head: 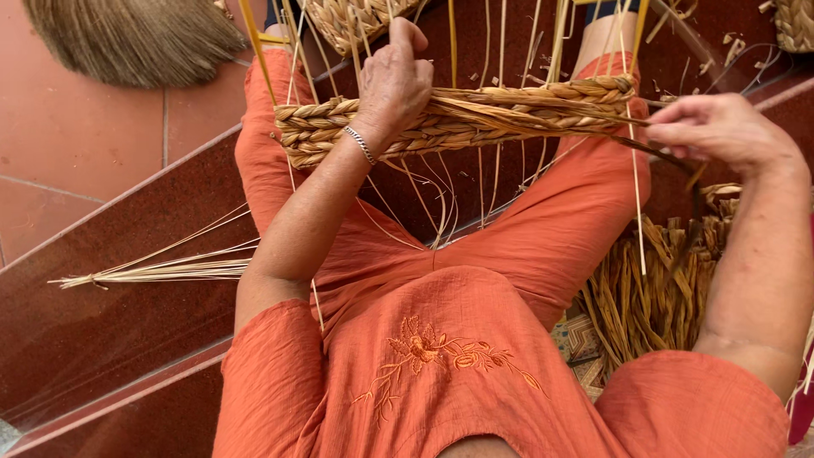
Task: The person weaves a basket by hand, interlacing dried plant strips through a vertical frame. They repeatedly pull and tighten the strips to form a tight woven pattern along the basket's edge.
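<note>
A half-woven basket of braided straw [475, 114] lies across my knees, its rim facing me and thin yellow stakes standing up from it. My left hand [392, 80] grips the rim near its left-middle part, fingers curled over the top; a silver bracelet sits on that wrist. My right hand [716, 129] is just past the rim's right end, fingers pinched on a dark thin strand [657, 151] that runs back to the weave. I wear orange clothes with an embroidered flower.
A bundle of flat dried straw strips [653, 288] lies by my right thigh. Loose pale fibres [170, 270] lie on the dark red step at left. A straw broom head [136, 34] rests on terracotta tiles top left. Another woven piece [352, 17] sits beyond my knees.
</note>
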